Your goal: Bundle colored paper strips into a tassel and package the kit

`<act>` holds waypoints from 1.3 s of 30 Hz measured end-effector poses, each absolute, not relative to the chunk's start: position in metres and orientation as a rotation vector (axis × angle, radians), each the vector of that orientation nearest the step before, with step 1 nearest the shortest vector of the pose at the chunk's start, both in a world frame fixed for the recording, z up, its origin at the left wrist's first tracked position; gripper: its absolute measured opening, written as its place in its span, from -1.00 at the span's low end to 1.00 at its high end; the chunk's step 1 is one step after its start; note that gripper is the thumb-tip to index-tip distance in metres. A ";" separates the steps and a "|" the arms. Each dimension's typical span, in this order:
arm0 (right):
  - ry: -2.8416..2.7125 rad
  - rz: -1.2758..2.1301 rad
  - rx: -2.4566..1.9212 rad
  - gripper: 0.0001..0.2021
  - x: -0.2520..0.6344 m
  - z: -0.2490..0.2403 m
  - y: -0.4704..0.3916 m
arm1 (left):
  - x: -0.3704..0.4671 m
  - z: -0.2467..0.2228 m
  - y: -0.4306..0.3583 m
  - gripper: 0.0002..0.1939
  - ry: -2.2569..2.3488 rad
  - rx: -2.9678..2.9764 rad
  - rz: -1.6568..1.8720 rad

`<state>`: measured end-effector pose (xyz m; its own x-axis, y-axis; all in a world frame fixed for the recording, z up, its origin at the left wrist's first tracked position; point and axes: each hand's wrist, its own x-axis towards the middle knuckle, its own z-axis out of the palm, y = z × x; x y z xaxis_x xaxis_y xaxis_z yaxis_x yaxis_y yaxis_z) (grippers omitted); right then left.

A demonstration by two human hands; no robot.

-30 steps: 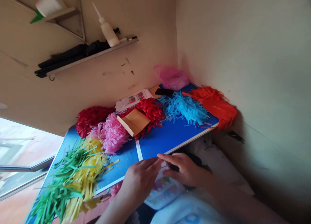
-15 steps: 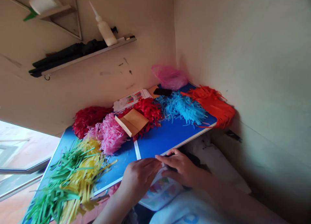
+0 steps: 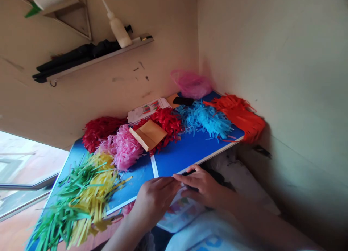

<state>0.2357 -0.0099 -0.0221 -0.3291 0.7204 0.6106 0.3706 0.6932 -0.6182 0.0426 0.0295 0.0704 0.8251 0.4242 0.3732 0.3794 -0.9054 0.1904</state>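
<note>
My left hand (image 3: 157, 200) is held in front of my body near the table's front edge, its fingers stretched out side by side toward the right. From the other side my right hand (image 3: 202, 187) reaches in, with its fingers partly spread and one fingertip against the fingers of the left. Nothing shows in either hand; the undersides of the fingers are hidden. Beyond them lies the blue table (image 3: 187, 153). Closest to the hands on it are a folded brown card (image 3: 152, 133), resting on a red fringed bundle (image 3: 165, 116), and a pink fringed paper bundle (image 3: 127, 149).
Green strips (image 3: 65, 204) and yellow strips (image 3: 95, 200) hang over the table's left front. Farther off lie a dark red bundle (image 3: 100, 133), blue fringe (image 3: 208, 118), orange fringe (image 3: 244, 120), a phone (image 3: 183, 101) and a pink plastic bag (image 3: 191, 85). A bottle (image 3: 119, 31) stands on the wall shelf (image 3: 100, 58).
The view has shifted very slightly, so the table and shelf sit a little higher. Both hands keep the same pose, and nothing on the table has moved.
</note>
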 end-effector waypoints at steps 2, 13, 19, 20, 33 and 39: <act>-1.930 0.478 -0.834 -0.48 0.234 -0.023 -0.010 | 0.042 0.070 0.027 -0.72 0.639 2.917 0.638; -1.900 0.478 -0.804 -0.54 0.228 -0.022 -0.017 | 0.029 0.067 0.011 -0.77 0.636 2.990 0.741; -1.872 0.551 -0.756 -0.58 0.224 -0.015 -0.024 | 0.031 0.076 0.002 -0.77 0.696 2.954 0.784; -1.883 0.541 -0.756 -0.57 0.224 -0.015 -0.025 | 0.033 0.078 0.001 -0.76 0.713 2.950 0.772; -2.000 0.490 -0.859 -0.32 0.224 -0.021 -0.033 | 0.024 0.078 -0.003 -0.74 0.666 2.973 0.649; -1.992 0.438 -0.821 -0.36 0.225 -0.016 -0.032 | 0.025 0.079 -0.003 -0.77 0.677 2.928 0.618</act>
<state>0.2247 -0.0317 -0.0155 -0.3657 0.6986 0.6150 0.3759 0.7153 -0.5891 0.0248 -0.0029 0.0794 0.8217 0.4353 0.3678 0.4056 -0.9001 0.1593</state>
